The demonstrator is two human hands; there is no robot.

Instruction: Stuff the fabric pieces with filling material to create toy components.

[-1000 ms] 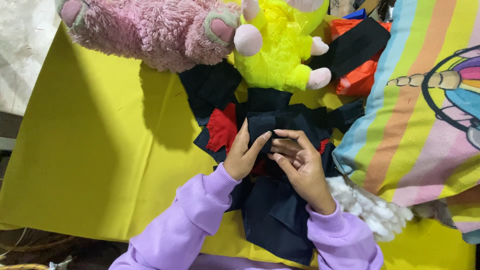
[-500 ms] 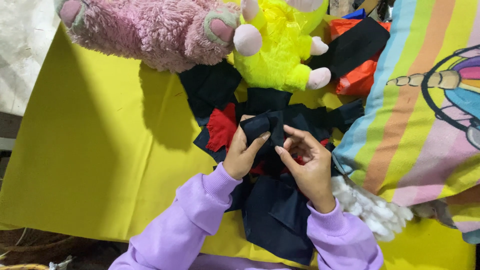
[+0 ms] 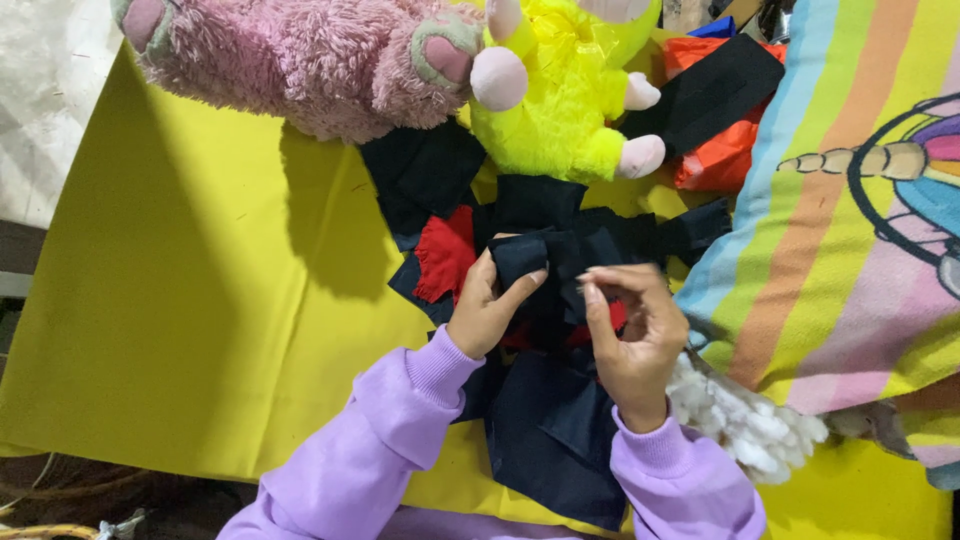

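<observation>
Nearest the camera, 2 lilac sleeves (image 3: 370, 450) come up from the bottom edge onto a pile of dark navy fabric pieces (image 3: 560, 420) that lies on a yellow cloth (image 3: 200, 300) covering the worktop. The left hand (image 3: 487, 305) rests on the left part of that pile, its fingers curled and its thumb pressed against a folded navy scrap (image 3: 525, 258), so it pinches the scrap's edge. The right hand (image 3: 632, 335) sits just right of the left one, fingers bent inward with the fingertips (image 3: 592, 292) drawn together on the dark fabric next to the scrap; what exactly they nip is hidden by the fingers. A red scrap (image 3: 445, 250) lies just left of the navy scrap, touching the pile. White stuffing (image 3: 735, 415) lies to the right of the pile, at the edge of a striped rainbow cushion (image 3: 850, 250). Beyond the pile, a yellow plush toy (image 3: 560, 100) lies with a foot near the fabric, a pink plush toy (image 3: 310, 60) lies to its left, and an orange bag (image 3: 725, 150) under a black strip (image 3: 715, 90) lies to its right.
</observation>
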